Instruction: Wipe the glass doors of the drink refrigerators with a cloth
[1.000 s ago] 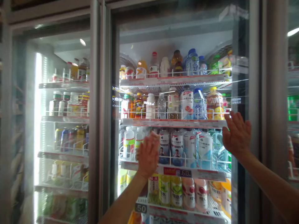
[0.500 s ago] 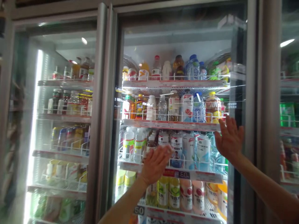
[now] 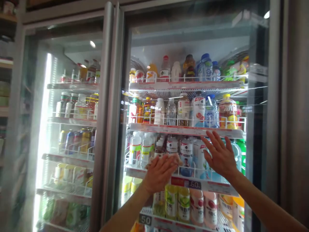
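My left hand (image 3: pixel 159 175) lies flat over a pale, crumpled cloth (image 3: pixel 178 159), pressing it to the glass door (image 3: pixel 183 35) of an upright drinks fridge. The cloth's edges show beyond the fingertips and beside the hand; the rest is under the palm. To the right, my right hand (image 3: pixel 220 158) is open with fingers spread and holds nothing. It is at the glass, before the third shelf; whether the palm touches the pane I cannot tell. Behind the glass stand rows of bottles, among them a blue-capped bottle (image 3: pixel 211 111) and a yellow-capped tea bottle (image 3: pixel 227 111).
A second glass door stands to the left, past a metal door frame (image 3: pixel 108 106), with bottles and cans (image 3: pixel 84 141) inside. Price tags (image 3: pixel 193 184) run along the shelf edges. Blurred store shelves (image 3: pixel 4 62) are at the far left.
My right hand has moved left along the door, from near its right frame toward my left hand. More of the cloth shows under my left hand. The view has shifted slightly left.
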Demonstrator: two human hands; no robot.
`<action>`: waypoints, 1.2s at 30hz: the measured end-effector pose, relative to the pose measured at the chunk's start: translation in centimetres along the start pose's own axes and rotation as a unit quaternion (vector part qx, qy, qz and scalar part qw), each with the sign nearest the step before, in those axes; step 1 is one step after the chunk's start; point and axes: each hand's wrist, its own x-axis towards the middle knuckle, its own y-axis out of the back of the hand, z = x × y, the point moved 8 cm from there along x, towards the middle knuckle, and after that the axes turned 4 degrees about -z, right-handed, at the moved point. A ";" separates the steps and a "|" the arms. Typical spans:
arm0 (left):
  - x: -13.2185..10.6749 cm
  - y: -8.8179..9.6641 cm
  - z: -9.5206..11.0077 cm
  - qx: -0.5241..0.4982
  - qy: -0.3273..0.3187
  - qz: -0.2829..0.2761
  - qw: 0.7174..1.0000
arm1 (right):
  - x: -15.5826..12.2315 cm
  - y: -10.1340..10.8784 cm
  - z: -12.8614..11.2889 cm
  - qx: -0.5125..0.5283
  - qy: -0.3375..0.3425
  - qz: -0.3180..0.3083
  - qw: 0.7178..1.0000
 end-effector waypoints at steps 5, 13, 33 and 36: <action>-5.7 2.3 -7.9 0.068 0.300 0.075 0.949 | 0.1 0.0 -0.3 -0.004 -0.006 0.002 1.000; 3.5 -0.4 -0.1 -0.002 0.012 0.002 1.000 | 0.0 0.2 -0.3 0.004 -0.007 0.002 1.000; 10.8 2.8 -16.2 0.012 0.383 0.096 0.919 | 0.1 0.3 -0.4 0.045 -0.043 0.007 0.998; 14.3 1.0 -11.0 0.003 0.140 0.008 0.990 | 0.0 0.2 -0.3 0.050 -0.042 0.011 0.998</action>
